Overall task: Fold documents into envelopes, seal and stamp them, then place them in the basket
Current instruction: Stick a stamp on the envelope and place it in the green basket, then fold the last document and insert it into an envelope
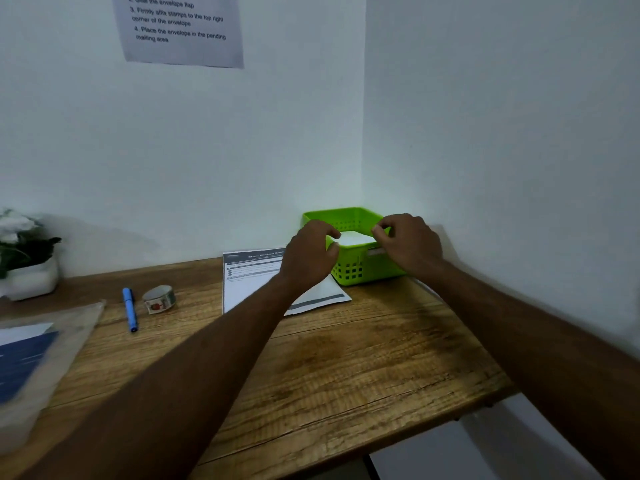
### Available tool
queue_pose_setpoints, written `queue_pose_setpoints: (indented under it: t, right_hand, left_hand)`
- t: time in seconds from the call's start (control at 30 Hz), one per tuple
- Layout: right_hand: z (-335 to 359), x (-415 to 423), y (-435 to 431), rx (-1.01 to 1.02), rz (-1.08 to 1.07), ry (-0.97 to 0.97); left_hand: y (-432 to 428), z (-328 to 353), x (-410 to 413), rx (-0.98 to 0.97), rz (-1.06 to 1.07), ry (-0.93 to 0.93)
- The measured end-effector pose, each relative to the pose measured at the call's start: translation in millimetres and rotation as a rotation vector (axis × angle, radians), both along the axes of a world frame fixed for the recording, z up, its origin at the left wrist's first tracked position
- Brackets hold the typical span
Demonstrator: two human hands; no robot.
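Left hand (311, 252) and right hand (410, 245) curl over the one-o'clock basket (349, 271), seemingly laying the envelope (355, 239) flat; whether they pinch it, I cannot tell

Two plain white walls (104, 150) meet in a corner (362, 133) ahead of me, at the back right of my wooden desk (346, 368) with its dark-streaked grain. A printed sheet (183, 29) hangs high on the left wall. The light is dim and even. Pale floor (485, 455) shows below the desk's edge.

Pretty dim, flat light; the 8 o'clock edge is smeared with blur, and the brown wooden desk (346, 358) bows from wide-angle distortion.
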State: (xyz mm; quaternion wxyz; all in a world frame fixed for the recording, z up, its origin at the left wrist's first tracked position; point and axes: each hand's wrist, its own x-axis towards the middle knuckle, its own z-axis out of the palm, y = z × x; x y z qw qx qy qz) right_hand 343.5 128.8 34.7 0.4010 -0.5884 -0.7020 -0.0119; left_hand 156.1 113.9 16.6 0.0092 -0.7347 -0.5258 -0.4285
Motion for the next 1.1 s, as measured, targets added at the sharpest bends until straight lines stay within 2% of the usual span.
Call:
queue_pose_setpoints:
  t: [0.13, 0.23, 0.33, 0.4, 0.5, 0.63, 0.9, 1.1]
  right_hand:
    - [-12, -26, -12, 0.089, 0.295, 0.079]
    - [-21, -48, -23, 0.025, 0.58, -0.02]
    - [-34, -64, -27, -0.151, 0.638, -0.291]
    - [-45, -74, -29, -0.268, 0.629, -0.4]
    - [-53, -88, -39, -0.376, 0.638, -0.478]
    - [-54, -98, -64, -0.306, 0.597, -0.576]
    - [-50, -96, -123, -0.257, 0.645, -0.59]
    - [-44, -83, -161, -0.24, 0.693, -0.589]
  left_hand:
    - [-11, -5, -34, 0.036, 0.049, 0.08]
    - [-25, -11, -67, -0.062, 0.076, 0.196]
    - [-42, -19, -102, -0.226, 0.166, 0.546]
    - [-56, -24, -122, -0.315, 0.185, 0.744]
    - [-77, -35, -144, -0.413, 0.13, 0.729]
    - [-104, -31, -154, -0.464, 0.094, 0.688]
    - [-167, -18, -160, -0.602, 0.037, 0.704]
    - [-210, -24, -169, -0.534, -0.014, 0.772]
